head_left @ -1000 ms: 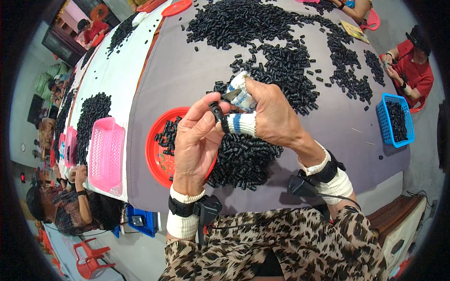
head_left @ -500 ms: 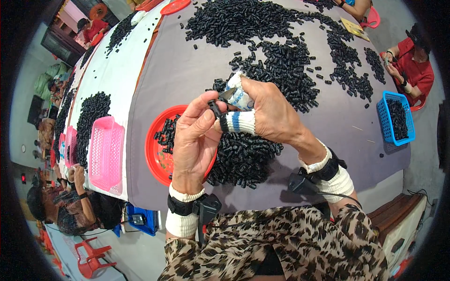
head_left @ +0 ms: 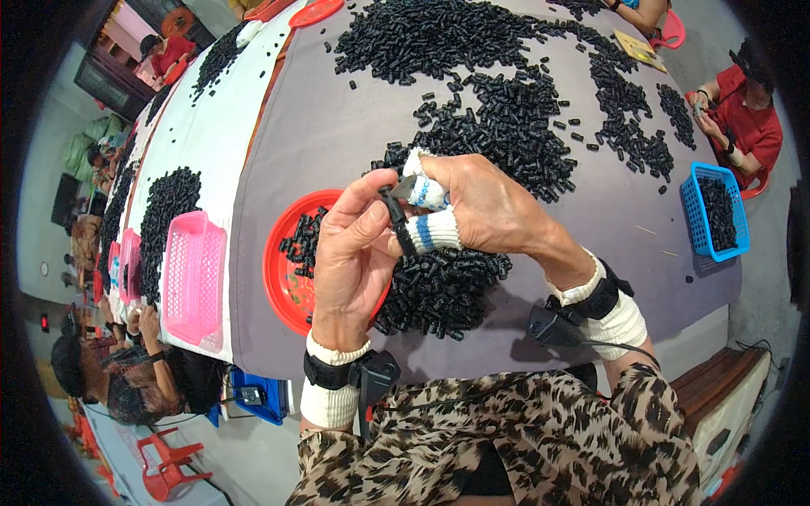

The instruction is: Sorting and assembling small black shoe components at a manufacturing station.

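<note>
Left hand, head view: my left hand point(head_left: 354, 253) pinches one small black part point(head_left: 393, 209) between thumb and fingertips, raised over the tabletop point(head_left: 295, 135)
Right hand: my right hand point(head_left: 494, 207) is closed on a small blade point(head_left: 405, 187), thumb and forefinger in white cloth finger covers point(head_left: 436, 228); the grip itself is mostly hidden
Blade and part: metal lies right by the part's upper end; contact or a slight gap, I cannot tell
Slip risk: the part looks smooth and narrow, so too hard a push could skid the edge off it, toward my bare left fingertips
Cover risk: cloth might twist or bunch under pressure and let the blade turn in my grip
Gouge risk: a steep blade angle could nick the part
Drop risk: a loosened pinch could lose it in the loose heap point(head_left: 447, 295) below, among look-alikes
Red plate: the red plate point(head_left: 283, 304) sits just left of the heap, black parts in it too; a stray from either could mix them
Cord: the cord point(head_left: 620, 344) from my right wrist strap point(head_left: 603, 297) might snag if I reach far
</note>
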Available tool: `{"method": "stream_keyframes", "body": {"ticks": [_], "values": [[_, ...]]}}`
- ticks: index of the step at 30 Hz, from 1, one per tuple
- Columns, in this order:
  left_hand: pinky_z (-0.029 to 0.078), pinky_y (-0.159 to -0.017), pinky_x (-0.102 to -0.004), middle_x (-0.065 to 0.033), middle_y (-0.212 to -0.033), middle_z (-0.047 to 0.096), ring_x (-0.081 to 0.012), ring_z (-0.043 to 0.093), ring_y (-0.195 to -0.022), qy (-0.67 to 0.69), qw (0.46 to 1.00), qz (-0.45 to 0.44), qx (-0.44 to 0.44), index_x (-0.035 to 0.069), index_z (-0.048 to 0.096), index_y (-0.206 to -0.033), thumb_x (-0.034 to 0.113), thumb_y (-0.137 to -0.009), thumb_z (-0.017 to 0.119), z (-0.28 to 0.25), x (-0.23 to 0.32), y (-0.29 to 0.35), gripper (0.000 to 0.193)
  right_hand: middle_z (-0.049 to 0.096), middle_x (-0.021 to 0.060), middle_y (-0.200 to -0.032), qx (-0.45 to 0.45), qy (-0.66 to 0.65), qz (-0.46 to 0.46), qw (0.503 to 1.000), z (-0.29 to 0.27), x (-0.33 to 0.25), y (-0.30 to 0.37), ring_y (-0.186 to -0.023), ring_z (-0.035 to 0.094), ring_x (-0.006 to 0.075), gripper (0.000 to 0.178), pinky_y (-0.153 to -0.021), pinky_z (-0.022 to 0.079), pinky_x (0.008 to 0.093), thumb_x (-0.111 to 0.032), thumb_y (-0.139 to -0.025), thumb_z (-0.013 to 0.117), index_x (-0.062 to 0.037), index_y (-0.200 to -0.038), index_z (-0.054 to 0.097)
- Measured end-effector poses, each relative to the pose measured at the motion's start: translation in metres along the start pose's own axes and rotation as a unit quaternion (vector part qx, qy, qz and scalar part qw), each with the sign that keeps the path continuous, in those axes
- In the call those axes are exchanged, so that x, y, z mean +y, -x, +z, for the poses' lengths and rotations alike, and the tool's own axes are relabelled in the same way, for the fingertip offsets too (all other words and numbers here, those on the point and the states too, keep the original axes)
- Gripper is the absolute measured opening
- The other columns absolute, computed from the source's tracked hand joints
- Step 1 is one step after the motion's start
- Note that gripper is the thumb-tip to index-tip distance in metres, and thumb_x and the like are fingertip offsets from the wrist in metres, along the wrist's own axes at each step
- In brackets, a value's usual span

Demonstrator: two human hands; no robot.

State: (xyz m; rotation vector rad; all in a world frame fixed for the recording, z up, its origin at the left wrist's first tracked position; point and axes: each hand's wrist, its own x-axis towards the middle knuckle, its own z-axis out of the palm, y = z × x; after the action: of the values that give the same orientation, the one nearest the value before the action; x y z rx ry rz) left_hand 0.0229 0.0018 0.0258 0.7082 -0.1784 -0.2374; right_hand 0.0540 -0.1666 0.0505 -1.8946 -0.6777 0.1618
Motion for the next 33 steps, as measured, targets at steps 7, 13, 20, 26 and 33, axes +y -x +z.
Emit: {"method": "stream_keyframes", "body": {"ticks": [7,13,20,26,33], "values": [[0.053,-0.075,-0.0301,-0.0122,-0.102,0.06,-0.0186,0.062,-0.089,-0.024,1.0,-0.001,0.004,-0.004,0.052,-0.114,0.003,-0.086,0.055,-0.005,0.001,0.0,0.029,0.055,0.0049,-0.067,-0.014,0.04,-0.036,0.998,0.0,0.004,-0.001,-0.06,0.053,0.0134,0.04,-0.054,0.042,0.028,-0.033,-0.068,0.074,-0.0017,-0.085,0.054],[0.053,-0.07,-0.0263,-0.0109,-0.099,0.062,-0.0162,0.062,-0.086,-0.019,1.0,-0.019,-0.002,-0.004,0.053,-0.112,0.004,-0.086,0.054,-0.002,0.002,0.0,0.027,0.055,0.0073,-0.067,-0.015,0.043,-0.054,0.998,-0.001,0.005,0.0,-0.059,0.054,0.0183,0.041,-0.055,0.042,0.0308,-0.034,-0.069,0.073,-0.0014,-0.083,0.053],[0.053,-0.069,-0.0255,-0.0097,-0.096,0.062,-0.0148,0.062,-0.084,0.022,0.999,-0.04,-0.027,-0.005,0.052,-0.112,0.006,-0.086,0.055,-0.005,-0.002,-0.003,0.028,0.056,0.0194,-0.065,-0.018,0.038,-0.062,0.997,-0.003,0.005,0.001,-0.062,0.057,0.036,0.045,-0.058,0.043,0.0399,-0.038,-0.072,0.066,0.0038,-0.077,0.052],[0.053,-0.068,-0.0245,-0.0091,-0.095,0.063,-0.0135,0.062,-0.082,-0.002,0.999,-0.041,-0.004,-0.004,0.054,-0.11,0.006,-0.086,0.056,-0.004,-0.003,-0.003,0.027,0.055,0.0115,-0.069,-0.015,0.059,-0.093,0.994,0.001,0.017,0.002,-0.061,0.055,0.0269,0.038,-0.057,0.042,0.0351,-0.032,-0.074,0.068,0.0005,-0.084,0.051],[0.051,-0.065,-0.0216,-0.0084,-0.095,0.063,-0.0115,0.061,-0.08,-0.059,0.997,-0.035,0.02,-0.004,0.055,-0.11,0.007,-0.085,0.057,-0.003,-0.005,-0.003,0.027,0.054,0.0123,-0.068,-0.021,0.049,-0.076,0.996,0.0,0.012,0.004,-0.059,0.053,0.0271,0.037,-0.057,0.042,0.0349,-0.031,-0.074,0.069,0.0004,-0.08,0.05]]}}
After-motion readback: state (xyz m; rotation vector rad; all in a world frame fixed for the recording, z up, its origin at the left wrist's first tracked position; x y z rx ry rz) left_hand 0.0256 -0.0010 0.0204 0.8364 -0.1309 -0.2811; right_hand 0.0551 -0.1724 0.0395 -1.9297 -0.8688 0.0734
